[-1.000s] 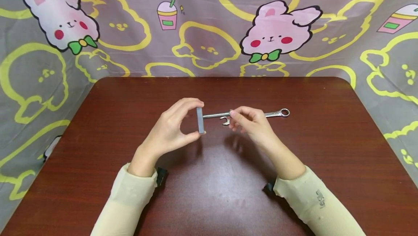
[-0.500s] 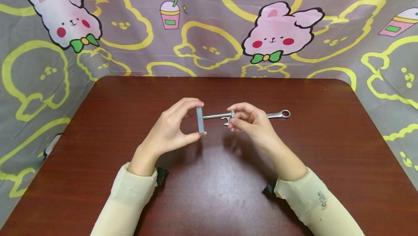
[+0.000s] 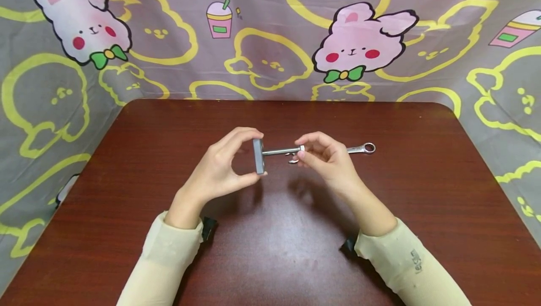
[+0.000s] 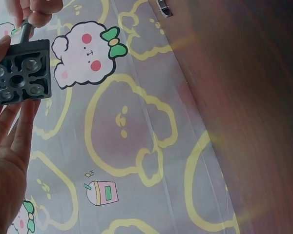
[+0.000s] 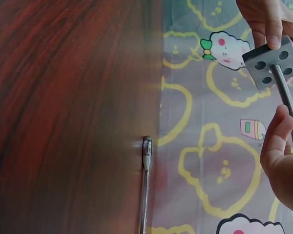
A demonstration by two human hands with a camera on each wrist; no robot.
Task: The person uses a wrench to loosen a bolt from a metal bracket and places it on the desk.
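A grey square plate stands on edge in the air, its top and bottom edges held between the fingers and thumb of my left hand. Four corner holes surround a central one on the plate in the right wrist view. From that centre a long threaded bolt reaches toward my right hand, whose thumb and fingers pinch it at its head. The left wrist view shows the ribbed back of the plate, with no bolt end poking out of its middle hole.
Behind the right hand a combination wrench lies on the brown table; the hand hides its middle. A cartoon-printed cloth hangs along the table's back and sides.
My right fingers covered the bolt's head, then spread round it, and it now shows between them. The plate has turned slightly, baring more of its bolt-side face. The left hand stays put.
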